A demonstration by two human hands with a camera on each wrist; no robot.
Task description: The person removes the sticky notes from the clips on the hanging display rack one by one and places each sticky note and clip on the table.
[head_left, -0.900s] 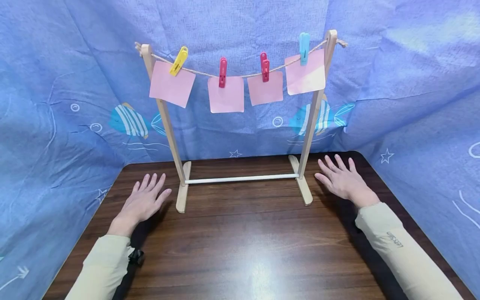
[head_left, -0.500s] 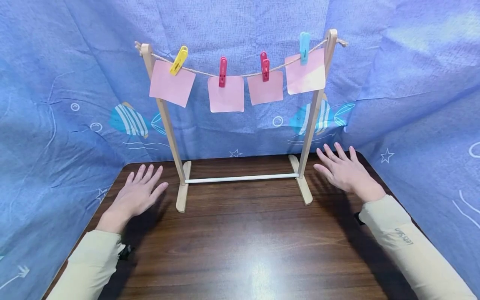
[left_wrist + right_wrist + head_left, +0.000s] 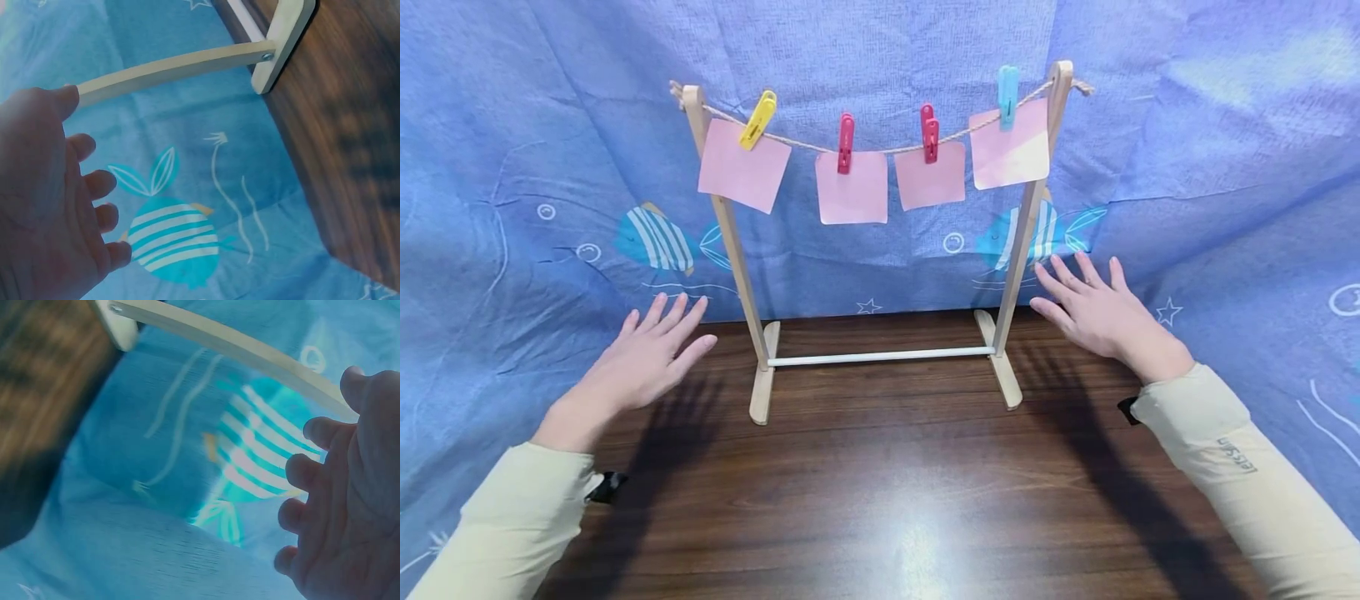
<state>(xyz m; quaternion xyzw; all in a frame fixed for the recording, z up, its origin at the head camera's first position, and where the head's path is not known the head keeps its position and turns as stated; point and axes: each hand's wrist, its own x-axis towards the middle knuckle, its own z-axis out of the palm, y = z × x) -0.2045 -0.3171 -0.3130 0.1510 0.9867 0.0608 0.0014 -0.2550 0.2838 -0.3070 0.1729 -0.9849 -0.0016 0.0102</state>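
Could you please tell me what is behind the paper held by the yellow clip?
The left post shows above and below the paper, so it apparently passes behind; blue cloth hangs farther back. Whatever else the paper covers cannot be seen.

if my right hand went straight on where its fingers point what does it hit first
Your right hand would probably meet the stand's right wooden post first; depth is unclear, so it might pass that and touch the blue fish-print fabric behind.
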